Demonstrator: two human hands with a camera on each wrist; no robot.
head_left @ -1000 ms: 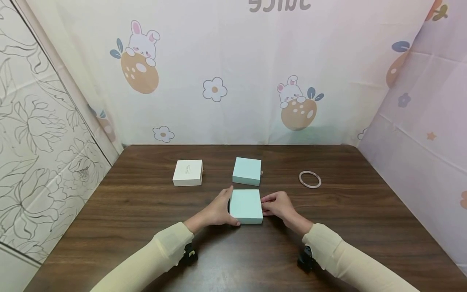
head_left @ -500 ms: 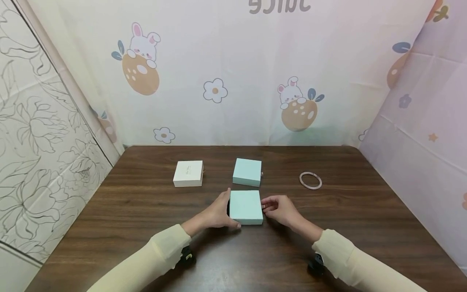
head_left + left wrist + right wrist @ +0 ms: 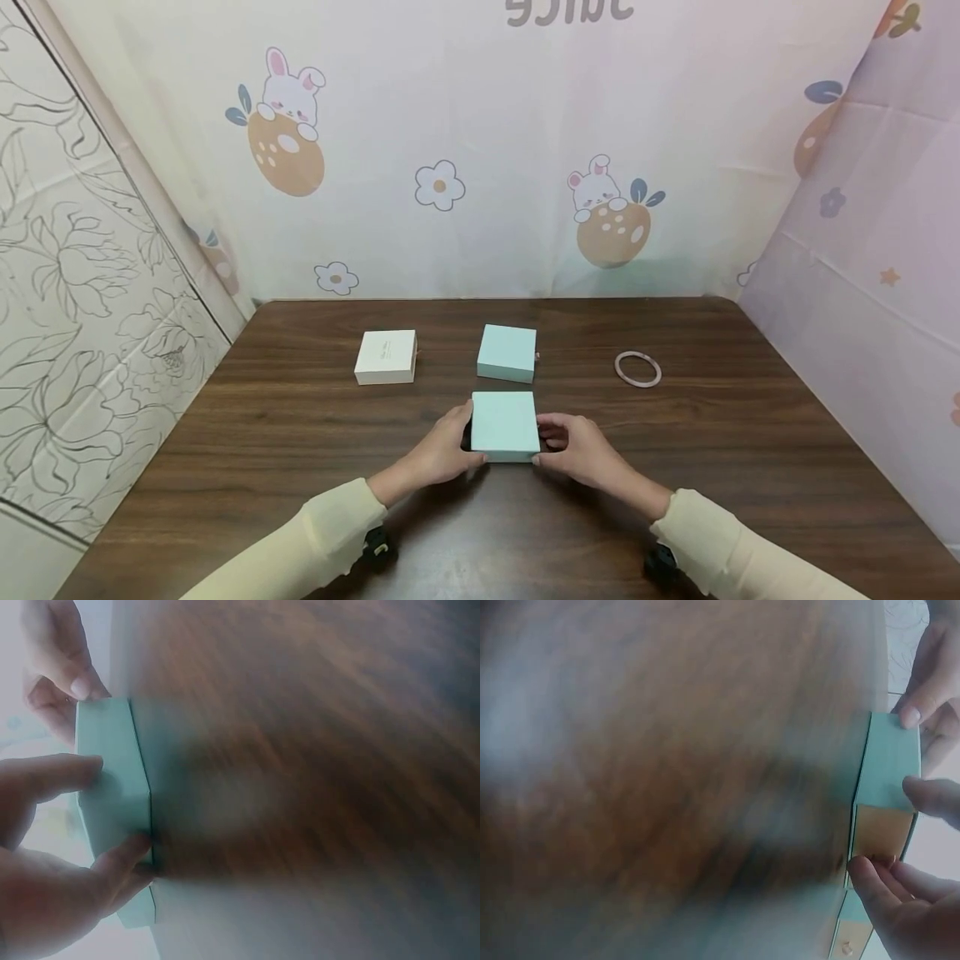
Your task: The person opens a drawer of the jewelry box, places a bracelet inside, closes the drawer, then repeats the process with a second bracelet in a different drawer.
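Observation:
A mint green drawer-style gift box lies flat near the middle of the table, between both hands. My left hand holds its left end, with the thumb at the front corner; in the left wrist view its fingers touch the box side. At the right end is my right hand, its thumb on the front corner and its other fingers curled against the end face. The right wrist view shows that end as a tan drawer front, its small pull partly hidden by fingertips.
Behind it stands a second, bluish-green drawer box with a small pull on its right. A white box sits to the left, and a pale ring-shaped bangle lies to the right. A printed curtain hangs behind the brown table.
My right thumb has moved from the right end of the box to its front corner, and that hand has shifted slightly nearer. The box stays in place under my left hand.

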